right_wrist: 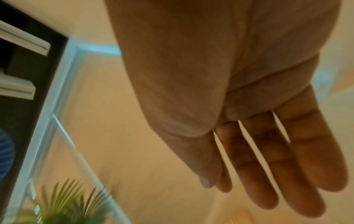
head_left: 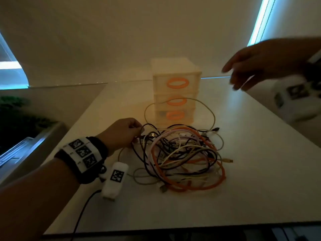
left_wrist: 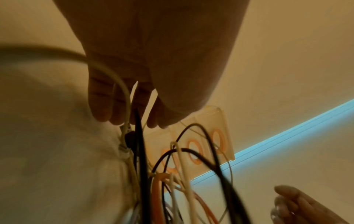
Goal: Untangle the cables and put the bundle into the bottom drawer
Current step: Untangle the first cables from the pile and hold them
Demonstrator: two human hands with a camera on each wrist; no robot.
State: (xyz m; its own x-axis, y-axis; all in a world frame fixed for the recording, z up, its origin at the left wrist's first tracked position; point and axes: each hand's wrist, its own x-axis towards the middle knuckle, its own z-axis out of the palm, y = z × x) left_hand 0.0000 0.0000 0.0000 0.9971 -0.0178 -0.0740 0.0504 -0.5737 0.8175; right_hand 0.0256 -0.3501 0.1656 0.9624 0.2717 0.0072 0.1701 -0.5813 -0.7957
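A tangle of black, white, pale pink and orange cables [head_left: 184,153] lies on the white table [head_left: 243,188] in front of a small translucent three-drawer unit [head_left: 175,91] with orange ring handles; its bottom drawer [head_left: 174,115] is closed. My left hand [head_left: 125,133] pinches cable strands at the left edge of the tangle; in the left wrist view its fingers [left_wrist: 122,109] curl round a white cable [left_wrist: 122,89] and a black cable [left_wrist: 138,128]. My right hand [head_left: 251,66] hovers in the air to the right of the drawer unit, fingers [right_wrist: 268,159] straight and holding nothing.
A white tagged module [head_left: 115,180] with a black lead lies by my left wrist. A dark planter with greenery [head_left: 26,122] stands beyond the table's left edge. The table's near edge [head_left: 173,230] runs across the bottom. One white cable loop arches up before the drawers.
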